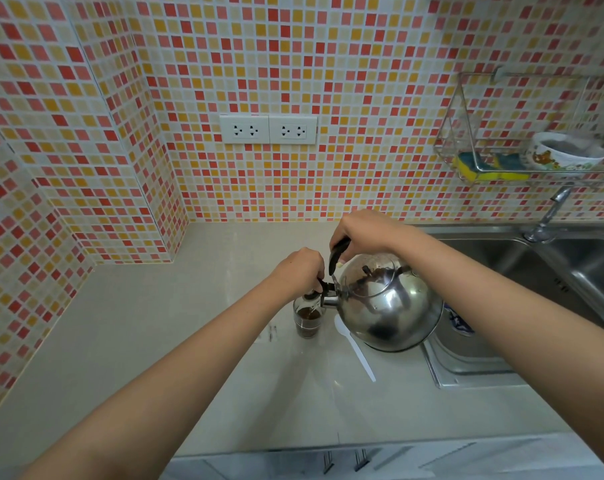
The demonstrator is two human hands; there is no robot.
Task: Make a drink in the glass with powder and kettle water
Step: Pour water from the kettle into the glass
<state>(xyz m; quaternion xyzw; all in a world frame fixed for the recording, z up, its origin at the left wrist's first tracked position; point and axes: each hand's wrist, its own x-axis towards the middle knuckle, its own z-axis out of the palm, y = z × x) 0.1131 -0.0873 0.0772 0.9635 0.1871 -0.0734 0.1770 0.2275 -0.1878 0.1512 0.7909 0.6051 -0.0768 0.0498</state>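
Observation:
A shiny steel kettle [388, 304] is tilted to the left over a small clear glass [307, 318] on the beige counter. Brown liquid fills the lower part of the glass. My right hand [359, 233] grips the kettle's black handle from above. My left hand [298, 271] pinches the black spout cap lever just above the glass. The kettle's spout sits right over the glass rim. A white plastic spoon [357, 351] lies on the counter under the kettle.
A steel sink [522, 271] with a tap [548, 218] lies to the right; something blue and white shows behind the kettle at its edge. A wire rack [466, 157] on the tiled wall holds a sponge and a bowl. Wall sockets [268, 129] sit above the counter [155, 323].

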